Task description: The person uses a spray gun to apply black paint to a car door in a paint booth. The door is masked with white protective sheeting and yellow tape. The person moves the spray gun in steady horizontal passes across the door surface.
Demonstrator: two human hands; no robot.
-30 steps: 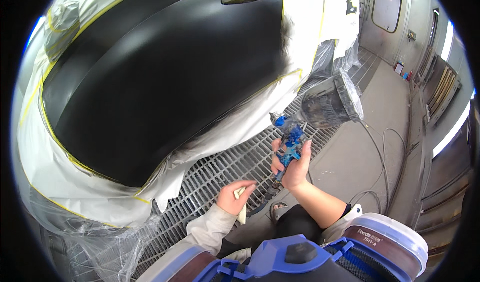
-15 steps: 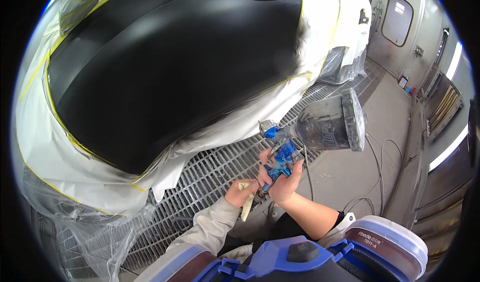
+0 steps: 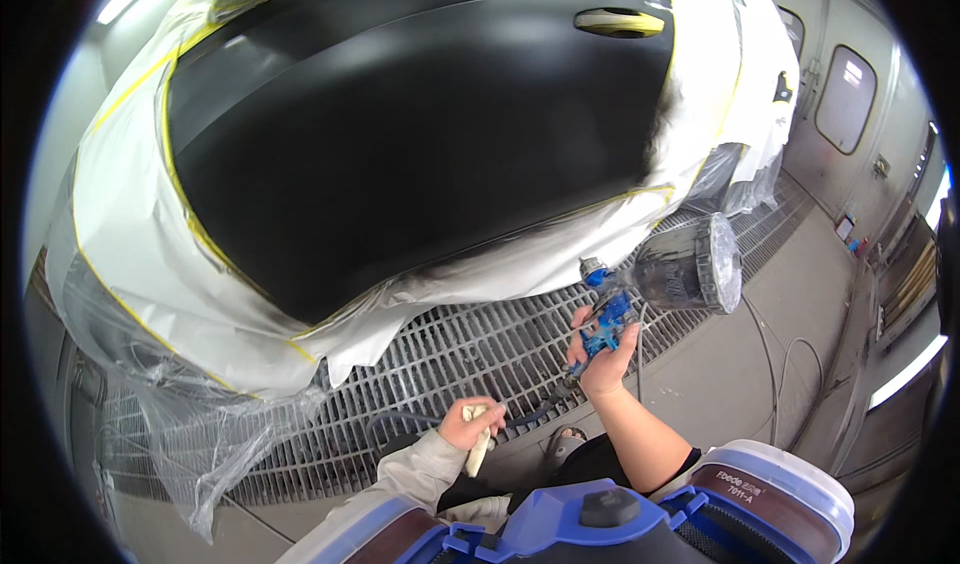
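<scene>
My right hand (image 3: pixel 606 356) is closed round the handle of a blue spray gun (image 3: pixel 612 322), whose large dark paint cup (image 3: pixel 680 269) tilts off to the right. Its nozzle points up and left, toward the black car door (image 3: pixel 430 134). A folded cream cloth (image 3: pixel 477 446) is gripped in my left hand (image 3: pixel 470 422), lower and to the left, apart from the gun. From the gun's lower end an air hose (image 3: pixel 530 416) runs left behind my left hand. White masking sheet (image 3: pixel 420 309) with yellow tape frames the door, and the door handle recess (image 3: pixel 620 22) is taped too.
Below the car lies a metal floor grate (image 3: pixel 440 354). Clear plastic film (image 3: pixel 190 444) hangs at the lower left. Another hose (image 3: pixel 775 384) loops over the floor at right. A booth door with a window (image 3: pixel 846 101) stands far right. My respirator (image 3: pixel 610 514) fills the lower edge.
My left hand has come away from the gun's lower end, down and left with the cloth. My right hand and the gun now appear farther right, and the whole view has shifted.
</scene>
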